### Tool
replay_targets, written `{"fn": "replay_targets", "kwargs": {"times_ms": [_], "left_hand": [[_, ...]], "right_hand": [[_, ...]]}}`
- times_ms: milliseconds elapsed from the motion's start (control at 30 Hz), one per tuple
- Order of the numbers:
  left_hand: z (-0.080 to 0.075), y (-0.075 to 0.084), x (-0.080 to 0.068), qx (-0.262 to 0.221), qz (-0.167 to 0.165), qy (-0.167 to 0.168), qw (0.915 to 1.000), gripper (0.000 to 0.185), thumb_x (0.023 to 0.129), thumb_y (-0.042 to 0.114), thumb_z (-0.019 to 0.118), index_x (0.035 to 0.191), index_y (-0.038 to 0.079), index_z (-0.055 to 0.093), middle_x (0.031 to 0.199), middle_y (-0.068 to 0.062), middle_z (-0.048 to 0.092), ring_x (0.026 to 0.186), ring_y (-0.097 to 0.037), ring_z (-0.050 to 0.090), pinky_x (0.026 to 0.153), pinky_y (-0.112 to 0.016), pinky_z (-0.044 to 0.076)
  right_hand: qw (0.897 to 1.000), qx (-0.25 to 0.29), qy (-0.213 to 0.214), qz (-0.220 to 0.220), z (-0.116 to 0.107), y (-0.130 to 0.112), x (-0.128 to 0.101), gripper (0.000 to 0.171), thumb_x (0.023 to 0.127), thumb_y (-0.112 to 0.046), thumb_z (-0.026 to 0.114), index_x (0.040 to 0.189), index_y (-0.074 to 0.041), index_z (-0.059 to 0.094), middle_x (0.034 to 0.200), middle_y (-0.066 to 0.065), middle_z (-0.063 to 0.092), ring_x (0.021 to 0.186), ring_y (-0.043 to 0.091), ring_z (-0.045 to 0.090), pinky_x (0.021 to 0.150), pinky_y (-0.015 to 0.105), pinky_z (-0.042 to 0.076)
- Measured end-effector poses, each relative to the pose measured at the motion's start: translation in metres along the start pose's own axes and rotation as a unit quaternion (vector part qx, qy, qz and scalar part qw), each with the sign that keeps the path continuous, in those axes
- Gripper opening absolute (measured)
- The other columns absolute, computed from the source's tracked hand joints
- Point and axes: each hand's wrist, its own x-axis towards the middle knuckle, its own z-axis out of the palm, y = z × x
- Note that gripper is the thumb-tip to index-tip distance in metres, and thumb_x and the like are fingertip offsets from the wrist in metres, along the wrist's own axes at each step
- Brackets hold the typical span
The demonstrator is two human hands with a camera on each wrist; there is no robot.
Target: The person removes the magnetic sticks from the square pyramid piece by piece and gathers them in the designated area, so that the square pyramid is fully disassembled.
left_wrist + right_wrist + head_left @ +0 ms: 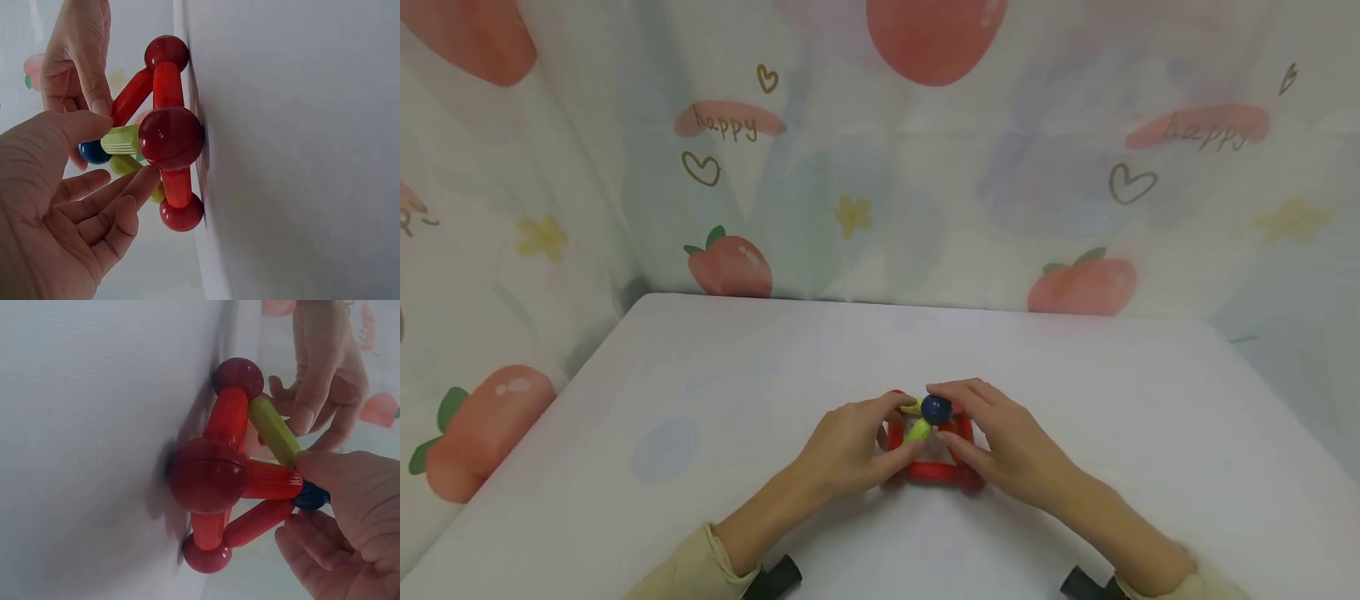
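Your left hand [850, 446] pinches a yellow-green ribbed rod [122, 140] of the small pyramid of red plastic rods and balls [931, 454], at the table's near middle; your right hand [1000, 437] pinches its dark blue top ball [936, 408]. It looks light and stiff, with joints likely to pop apart, so hold the rods near the balls.

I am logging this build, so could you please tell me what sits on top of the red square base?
Sloping rods rise from the red square base to a blue ball at the peak: green rods and red rods. The left hand and right hand cover part of them.
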Motion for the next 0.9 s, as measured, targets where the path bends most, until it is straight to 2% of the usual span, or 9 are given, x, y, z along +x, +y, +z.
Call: {"fn": "replay_targets", "kwargs": {"times_ms": [100,200,433,700,900], "left_hand": [[0.0025,-0.0006,0.0017,-0.027,0.000,0.010,0.9996,0.037,0.090,0.020,0.079,0.122,0.010,0.065,0.092,0.000,0.074,0.059,-0.001,0.053,0.055,-0.019,0.046],[0.0040,-0.0007,0.0032,-0.043,-0.006,0.013,0.9990,0.038,0.087,0.016,0.081,0.120,0.008,0.064,0.084,0.003,0.071,0.057,0.000,0.050,0.053,-0.020,0.044],[0.0065,-0.0005,0.0074,-0.066,-0.021,-0.003,0.9976,0.044,0.087,0.012,0.081,0.124,0.008,0.058,0.077,0.006,0.065,0.059,0.001,0.051,0.055,-0.019,0.045],[0.0093,-0.0001,0.0067,-0.045,-0.018,-0.021,0.9986,0.050,0.088,0.012,0.078,0.133,0.009,0.056,0.078,0.006,0.064,0.060,0.001,0.050,0.054,-0.017,0.044],[0.0074,0.0013,0.0055,-0.043,-0.022,-0.019,0.9987,0.051,0.088,0.012,0.078,0.134,0.010,0.056,0.076,0.008,0.062,0.058,0.001,0.049,0.053,-0.018,0.043]], "right_hand": [[1.000,0.001,0.018,-0.021,0.0028,-0.0003,0.0029,0.055,0.080,-0.001,0.085,0.130,-0.009,0.064,0.115,-0.001,0.066,0.098,0.012,0.064,0.083,0.035,0.060],[0.999,0.002,0.031,-0.032,0.0039,-0.0009,0.0045,0.052,0.079,0.001,0.086,0.126,-0.009,0.066,0.111,-0.001,0.066,0.091,0.012,0.063,0.077,0.035,0.060],[1.000,0.005,0.018,-0.009,0.0040,-0.0030,0.0058,0.048,0.080,0.001,0.085,0.123,-0.007,0.066,0.109,-0.001,0.065,0.088,0.013,0.064,0.076,0.036,0.061],[1.000,0.018,0.006,0.010,0.0049,-0.0054,0.0044,0.048,0.082,0.004,0.082,0.125,-0.009,0.064,0.112,-0.002,0.064,0.091,0.010,0.064,0.078,0.036,0.060],[1.000,0.026,0.004,0.005,0.0049,-0.0061,0.0069,0.049,0.082,0.005,0.082,0.125,-0.009,0.063,0.112,-0.003,0.064,0.092,0.009,0.064,0.080,0.037,0.060]]}}
